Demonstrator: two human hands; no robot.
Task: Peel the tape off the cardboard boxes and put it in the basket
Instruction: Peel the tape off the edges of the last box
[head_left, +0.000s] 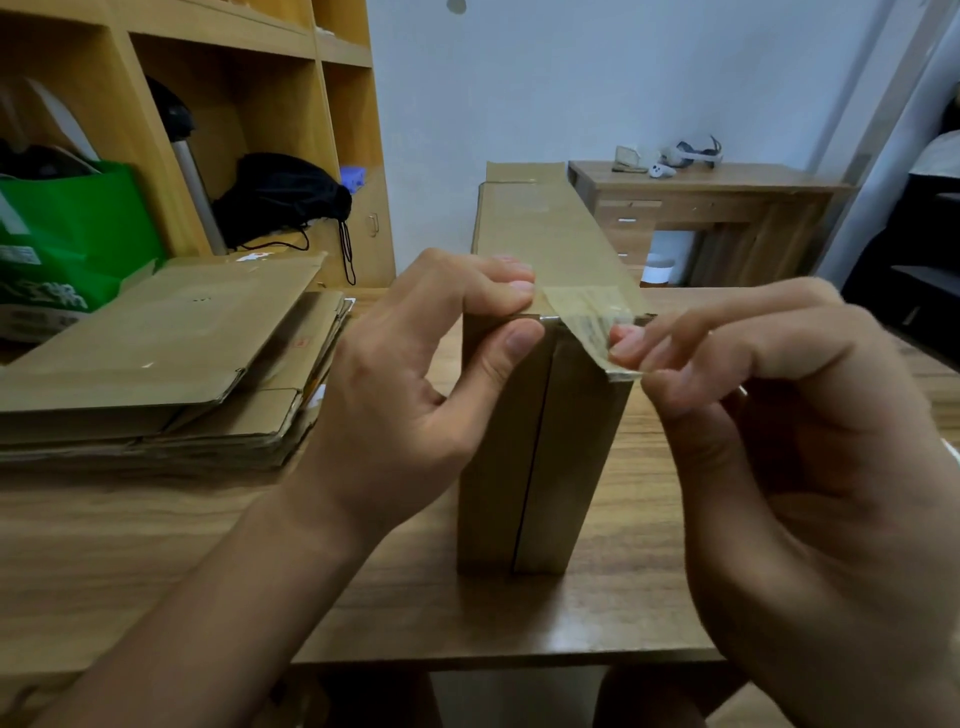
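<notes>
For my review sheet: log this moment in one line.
stage: peeling | left hand: grips box edge | right hand: pinches tape end | basket: unseen

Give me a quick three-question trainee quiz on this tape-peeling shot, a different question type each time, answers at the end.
1. True or false: the right hand pinches the tape.
2. The left hand grips: A) the cardboard box at its near top edge, B) a knife, C) nothing.
3. Fill in: the flattened cardboard stack lies on the person's ____ side.
Key: 1 true; 2 A; 3 left.
</notes>
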